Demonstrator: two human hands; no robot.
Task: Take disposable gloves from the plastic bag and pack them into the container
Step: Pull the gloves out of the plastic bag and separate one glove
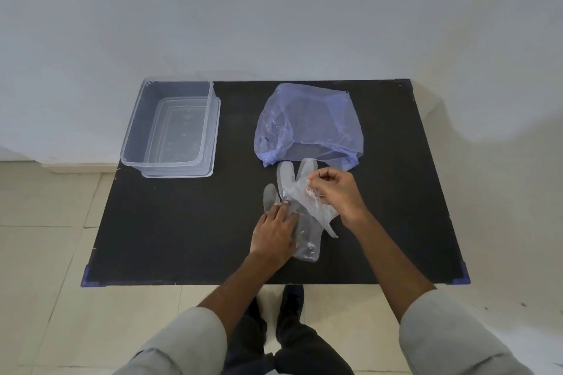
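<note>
A clear disposable glove [307, 216] lies on the black table, fingers toward the far side. My left hand [275, 233] rests flat on its left side, fingers pressing it down. My right hand [333, 192] pinches a lifted fold of the glove's thin film near the fingers. Just beyond the glove sits a crumpled bluish plastic bag [307, 125], its mouth facing me. The clear rectangular container [134, 131] stands open at the table's far left, with nothing visible inside it.
The container rests on what looks like its clear lid [210, 167]. The black table [182, 222] has blue corner caps and stands against a white wall. Tiled floor and my shoes show below the near edge.
</note>
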